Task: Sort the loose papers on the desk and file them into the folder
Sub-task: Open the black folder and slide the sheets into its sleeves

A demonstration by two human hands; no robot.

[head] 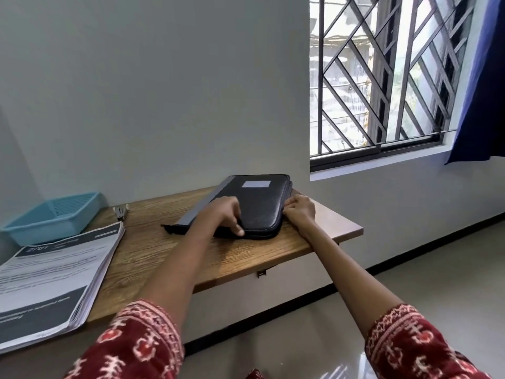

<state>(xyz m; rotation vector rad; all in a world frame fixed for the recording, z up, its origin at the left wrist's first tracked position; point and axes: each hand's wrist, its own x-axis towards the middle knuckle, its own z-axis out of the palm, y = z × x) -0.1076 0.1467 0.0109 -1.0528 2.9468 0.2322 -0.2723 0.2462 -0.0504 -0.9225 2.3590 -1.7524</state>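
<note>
My left hand [228, 214] pressed the black zippered leather folder [257, 206] flat, fingers loosely extended, steadying it while my right hand [299, 210], curled, pinched its right-edge zipper.

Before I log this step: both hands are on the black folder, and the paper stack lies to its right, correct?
Not quite. In the head view the paper stack lies to the left of the black folder, not its right. The left hand and right hand are indeed both on the folder.
</note>
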